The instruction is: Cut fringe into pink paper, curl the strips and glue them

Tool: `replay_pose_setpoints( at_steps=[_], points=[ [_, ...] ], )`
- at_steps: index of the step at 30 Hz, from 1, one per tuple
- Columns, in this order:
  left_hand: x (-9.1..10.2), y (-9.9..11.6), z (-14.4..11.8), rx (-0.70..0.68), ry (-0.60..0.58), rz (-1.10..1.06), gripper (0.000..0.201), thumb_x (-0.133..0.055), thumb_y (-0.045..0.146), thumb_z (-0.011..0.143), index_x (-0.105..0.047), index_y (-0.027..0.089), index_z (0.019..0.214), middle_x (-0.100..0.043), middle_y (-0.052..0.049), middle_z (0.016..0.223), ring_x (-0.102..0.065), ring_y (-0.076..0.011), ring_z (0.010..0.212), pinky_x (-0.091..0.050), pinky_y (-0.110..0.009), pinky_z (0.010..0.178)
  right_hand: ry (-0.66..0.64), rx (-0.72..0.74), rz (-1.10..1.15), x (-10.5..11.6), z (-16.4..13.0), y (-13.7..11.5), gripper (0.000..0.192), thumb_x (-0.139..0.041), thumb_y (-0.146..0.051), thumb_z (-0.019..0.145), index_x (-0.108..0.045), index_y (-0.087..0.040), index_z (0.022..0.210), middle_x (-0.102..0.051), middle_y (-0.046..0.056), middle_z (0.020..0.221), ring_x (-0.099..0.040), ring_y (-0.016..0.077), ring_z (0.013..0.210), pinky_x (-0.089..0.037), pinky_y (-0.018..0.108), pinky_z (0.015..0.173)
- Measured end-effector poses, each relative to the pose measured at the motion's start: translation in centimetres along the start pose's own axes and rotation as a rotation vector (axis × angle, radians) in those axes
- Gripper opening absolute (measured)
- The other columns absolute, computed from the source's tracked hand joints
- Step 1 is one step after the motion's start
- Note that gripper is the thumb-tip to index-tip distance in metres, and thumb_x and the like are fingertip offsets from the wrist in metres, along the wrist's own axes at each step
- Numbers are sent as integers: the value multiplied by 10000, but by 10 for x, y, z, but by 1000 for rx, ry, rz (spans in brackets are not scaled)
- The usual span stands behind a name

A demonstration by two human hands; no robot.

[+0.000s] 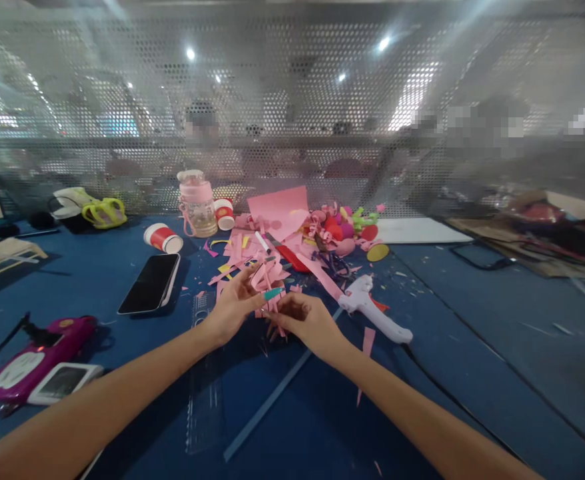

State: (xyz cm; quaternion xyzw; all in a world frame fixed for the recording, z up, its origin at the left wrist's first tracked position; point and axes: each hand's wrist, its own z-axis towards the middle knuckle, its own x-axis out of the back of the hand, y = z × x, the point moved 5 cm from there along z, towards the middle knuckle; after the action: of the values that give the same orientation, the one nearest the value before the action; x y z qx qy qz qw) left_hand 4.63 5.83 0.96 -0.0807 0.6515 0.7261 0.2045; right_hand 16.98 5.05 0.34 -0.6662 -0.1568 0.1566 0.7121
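In the head view, a pink paper construction point(268, 275) made of folded strips is between my two hands, above the middle of the table. My left hand point(230, 307) is closed on its left side, thumb with a long teal nail laid across the front. My right hand point(306, 321) pinches the lower right part, its fingers curled and partly hidden behind the paper. Behind the hands lie scattered pink paper strips point(237, 250) and a red-handled cutting tool point(292, 258). A white glue gun point(370, 308) rests to the right, near my right hand.
A clear ruler point(205, 407) and a pale strip point(267, 410) lie in front. At left are a phone point(147, 285), a purple case point(37, 363) and a paper cup point(162, 238). Behind stand a pink-topped bottle point(197, 207), colourful pieces point(342, 227) and a perforated screen point(292, 133).
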Motion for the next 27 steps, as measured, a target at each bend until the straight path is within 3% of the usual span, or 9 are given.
replay_pose_setpoints(
  at_steps=[7, 13, 16, 20, 24, 27],
  points=[
    [-1, 0, 0, 30, 76, -128, 614, -725, 120, 577, -467, 203, 1128, -523, 22, 705, -597, -142, 755, -438, -167, 532, 6, -39, -10, 0, 2, 7, 310, -710, -388, 583, -523, -161, 683, -597, -5, 596, -546, 95, 474, -439, 228, 475],
    [1, 0, 1, 12, 153, -51, 659, -763, 100, 499, -491, 172, 1095, -497, 90, 561, -484, -31, 444, -405, -134, 448, 2, -25, -54, -2, 2, 7, 303, -719, -377, 571, -541, -154, 671, -585, -4, 602, -545, 103, 493, -441, 243, 493],
    [-1, 2, 0, 8, 118, -11, 673, -770, 141, 501, -478, 168, 1106, -533, 83, 554, -517, -53, 468, -430, -153, 468, 13, 6, -8, 0, 2, -1, 333, -727, -356, 572, -579, -156, 795, -607, 21, 753, -575, 120, 632, -457, 249, 565],
    [-4, 3, -4, 12, 77, 57, 646, -766, 132, 510, -468, 166, 1082, -521, 101, 513, -510, -47, 456, -416, -142, 468, 171, -23, 201, 14, 2, -10, 346, -654, -397, 667, -590, -194, 940, -603, 15, 792, -571, 120, 699, -453, 228, 563],
    [-9, -1, -7, 42, -3, 114, 611, -723, 119, 579, -415, 162, 1105, -594, 63, 600, -589, -91, 589, -471, -193, 592, 175, -51, 375, 16, 2, -9, 295, -686, -346, 642, -646, -206, 899, -638, 18, 809, -577, 122, 680, -456, 235, 563],
    [-12, -3, -8, 37, -50, 111, 589, -707, 104, 593, -401, 167, 1093, -641, -4, 789, -615, -126, 736, -484, -243, 702, 204, -44, 382, 16, 0, -9, 250, -700, -328, 624, -678, -198, 837, -660, 31, 834, -593, 142, 694, -466, 266, 604]
  ],
)
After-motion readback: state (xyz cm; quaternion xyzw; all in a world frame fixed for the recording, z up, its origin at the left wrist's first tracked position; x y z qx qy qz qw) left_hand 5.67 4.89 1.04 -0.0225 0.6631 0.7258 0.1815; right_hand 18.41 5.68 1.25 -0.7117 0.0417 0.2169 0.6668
